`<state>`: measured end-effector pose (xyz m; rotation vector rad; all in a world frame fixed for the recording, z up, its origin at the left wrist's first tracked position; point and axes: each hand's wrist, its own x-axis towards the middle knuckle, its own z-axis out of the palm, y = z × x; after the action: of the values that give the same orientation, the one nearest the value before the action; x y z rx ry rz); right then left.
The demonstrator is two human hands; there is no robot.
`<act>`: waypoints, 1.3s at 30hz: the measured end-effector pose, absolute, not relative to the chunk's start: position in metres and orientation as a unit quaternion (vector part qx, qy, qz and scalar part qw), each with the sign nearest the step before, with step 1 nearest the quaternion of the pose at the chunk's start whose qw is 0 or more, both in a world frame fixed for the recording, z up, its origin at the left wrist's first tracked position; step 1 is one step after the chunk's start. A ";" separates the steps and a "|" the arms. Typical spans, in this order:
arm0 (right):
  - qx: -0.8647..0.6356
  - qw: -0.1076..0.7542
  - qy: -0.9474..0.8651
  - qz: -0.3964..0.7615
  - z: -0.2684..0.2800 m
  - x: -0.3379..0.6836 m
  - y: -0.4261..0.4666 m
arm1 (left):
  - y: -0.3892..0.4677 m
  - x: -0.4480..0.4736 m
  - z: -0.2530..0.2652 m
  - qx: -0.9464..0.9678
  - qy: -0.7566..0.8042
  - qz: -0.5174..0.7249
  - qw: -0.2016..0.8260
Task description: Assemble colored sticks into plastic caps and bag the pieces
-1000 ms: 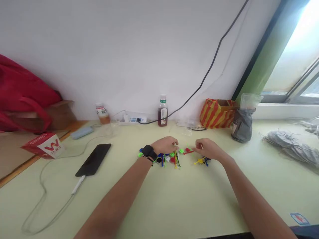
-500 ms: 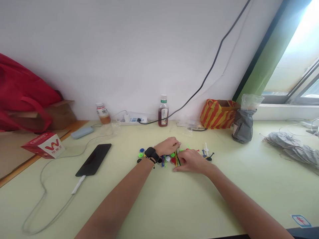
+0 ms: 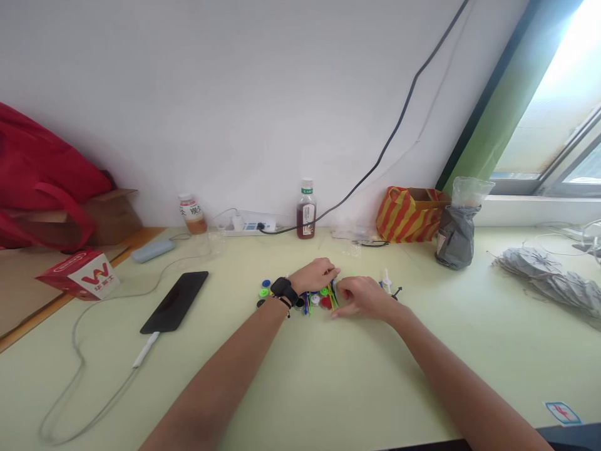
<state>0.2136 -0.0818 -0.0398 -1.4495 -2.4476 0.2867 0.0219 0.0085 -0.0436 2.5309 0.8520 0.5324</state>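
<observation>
My left hand (image 3: 315, 274), with a black watch (image 3: 284, 288) on its wrist, reaches over a row of small coloured plastic pieces. Its fingers are curled down at the far side of a bundle of yellow and green sticks (image 3: 332, 295); what they hold, if anything, is hidden. Just right of that bundle, my right hand (image 3: 362, 297) rests low with thumb and fingers apart. Near the two hands lie a red disc (image 3: 325, 303), a white disc (image 3: 315, 300) and blue sticks (image 3: 307, 303). Beyond my right hand are a white piece (image 3: 386, 280) and a black arrow-ended stick (image 3: 397, 292).
Left on the table are a charging phone (image 3: 174, 302) and a red-and-white box (image 3: 79, 275). Along the wall stand a drink bottle (image 3: 307, 216), a second bottle (image 3: 192, 216), a power strip (image 3: 248, 228), a striped bag (image 3: 409, 216) and a grey bag (image 3: 456, 237).
My right hand has shifted slightly right, its thumb drawing away from the sticks, and now covers red and green pieces on that side. My left hand stays nearly in place.
</observation>
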 end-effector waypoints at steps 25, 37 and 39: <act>-0.507 0.133 -0.801 0.289 -0.021 0.302 -0.068 | -0.026 0.047 -0.036 0.943 0.248 0.145 0.171; -0.590 0.220 -0.723 0.285 -0.026 0.296 -0.062 | -0.021 0.044 -0.033 0.944 0.253 0.142 0.159; -0.582 0.182 -0.742 0.277 -0.023 0.301 -0.066 | -0.022 0.043 -0.032 0.943 0.258 0.142 0.158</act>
<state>0.3011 -0.0657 -0.0230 -1.6435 -2.0952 0.7807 0.0434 -0.0219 -0.0317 2.6965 0.7369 0.4060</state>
